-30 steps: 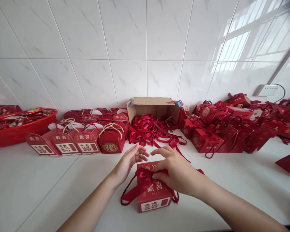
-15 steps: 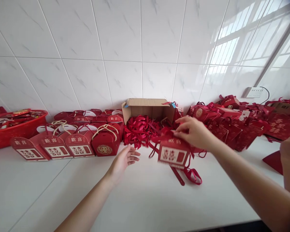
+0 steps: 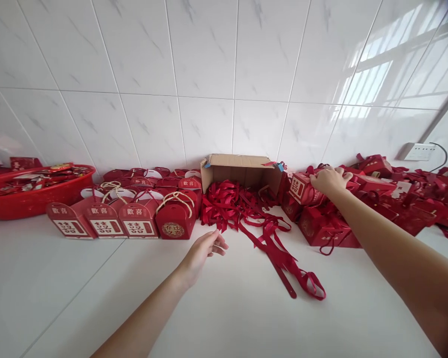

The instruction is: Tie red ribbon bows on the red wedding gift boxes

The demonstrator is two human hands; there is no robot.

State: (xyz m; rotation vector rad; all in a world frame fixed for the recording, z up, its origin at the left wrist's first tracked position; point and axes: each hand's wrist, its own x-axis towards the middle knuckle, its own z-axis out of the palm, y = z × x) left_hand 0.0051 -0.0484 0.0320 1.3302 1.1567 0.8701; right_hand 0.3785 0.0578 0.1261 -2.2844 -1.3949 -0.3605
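Note:
My right hand (image 3: 330, 180) is at the stacked boxes on the right, its fingers closed at the top of a small red gift box (image 3: 301, 189) with a white double-happiness panel. That box rests on other red boxes (image 3: 321, 226), and my fingers hide its upper part. Over the white table, my left hand (image 3: 203, 253) holds nothing, its fingers loosely bent and apart. Just beyond it lies a tangled heap of red ribbons (image 3: 224, 204), spilling from a cardboard box (image 3: 242, 160). Loose ribbon (image 3: 283, 253) trails forward beside a narrow dark red strip (image 3: 286, 284).
Rows of upright red gift boxes (image 3: 138, 221) with rope handles stand at left. Farther left is a red basin (image 3: 59, 186) of small packets. More ribboned boxes (image 3: 406, 206) crowd the right. A power strip (image 3: 417, 151) is by the tiled wall (image 3: 205, 59).
My right hand has carried the gift box from above the ribbons to the stack at the right. My left hand stays open near the ribbons. The view has shifted slightly.

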